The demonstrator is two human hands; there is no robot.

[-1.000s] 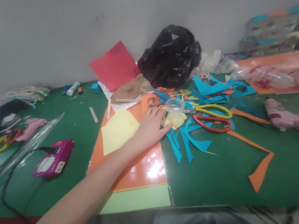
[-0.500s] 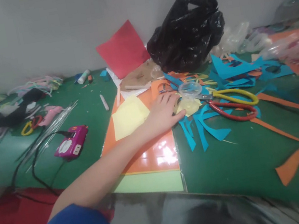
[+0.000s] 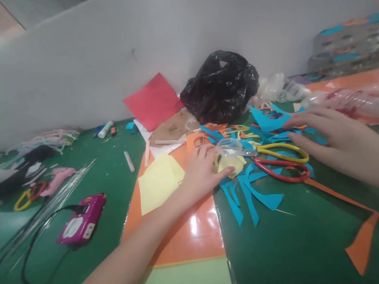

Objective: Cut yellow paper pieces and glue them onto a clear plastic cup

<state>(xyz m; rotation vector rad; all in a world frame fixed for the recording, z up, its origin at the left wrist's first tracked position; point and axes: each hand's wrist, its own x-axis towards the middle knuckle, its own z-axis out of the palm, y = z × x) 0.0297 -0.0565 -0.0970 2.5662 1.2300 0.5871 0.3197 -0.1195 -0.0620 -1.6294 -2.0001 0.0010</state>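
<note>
My left hand (image 3: 202, 171) lies flat with fingers spread on a pale yellow paper cut-out (image 3: 229, 164) at the edge of an orange sheet (image 3: 185, 221). A clear round lid (image 3: 229, 146) lies just past its fingertips. My right hand (image 3: 324, 135) hovers with fingers stretched out over scissors with a yellow and a red handle (image 3: 283, 162), close to the handles and apart from them. Blue paper scraps (image 3: 253, 194) lie all around both hands. A yellow square sheet (image 3: 158, 182) sits left of my left hand.
A black plastic bag (image 3: 219, 85) and a red sheet (image 3: 153, 102) lean at the grey wall. A magenta device (image 3: 80, 220) with a black cable lies at the left, a second pair of scissors (image 3: 28, 197) beyond it. An orange strip (image 3: 360, 236) lies at the right.
My right hand has come into view from the right and reached over the scissors. My left hand stays on the yellow cut-out. The camera has tilted up.
</note>
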